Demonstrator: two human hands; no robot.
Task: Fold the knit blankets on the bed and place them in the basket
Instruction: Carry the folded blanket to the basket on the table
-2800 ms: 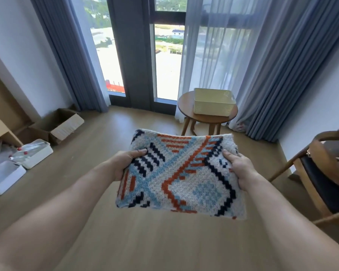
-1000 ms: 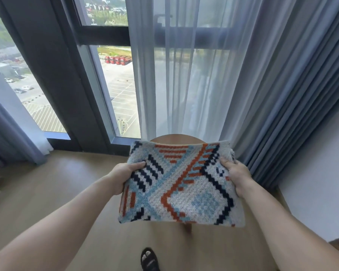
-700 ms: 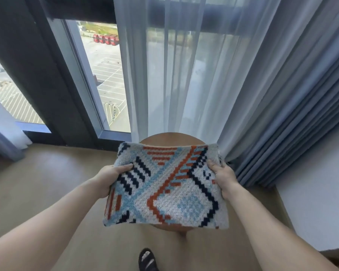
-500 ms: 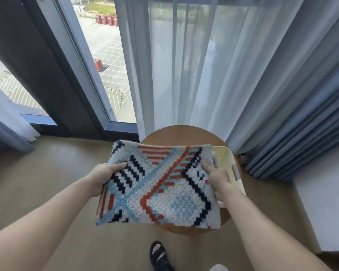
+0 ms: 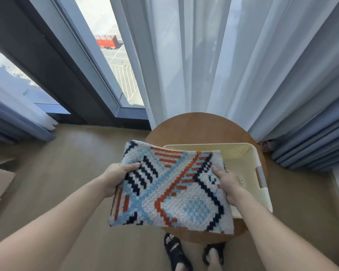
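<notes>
**Though already folded, the patterned knit blanket [image 5: 170,192] is not yet in the cream perforated plastic basket [image 5: 249,159]**

Since the blanket, knitted in white, pale blue, orange and navy, is held as a flat, layered rectangle, its folding looks finished. What is left for this one, as I judge it, is to lower it into the basket. It hangs in the air over the basket's near left part, covering that corner of the rim from this view, and it does not rest inside.

The left hand [image 5: 117,177] grips the blanket's left edge, thumb on top and fingers hidden underneath. The right hand [image 5: 228,184] clasps the right edge in the same way.

The basket stands on a round brown wooden table [image 5: 194,126] by the sheer white curtain [image 5: 184,65]. No other blanket shows in the visible part of its inside, and the rest is hidden behind the held one. The bed is out of view, so I cannot tell whether more blankets wait there.

Counted:
- one blanket
- one basket
- one table
- two hands, both holding the blanket
- two feet in dark sandals [image 5: 174,249] on the floor below
</notes>
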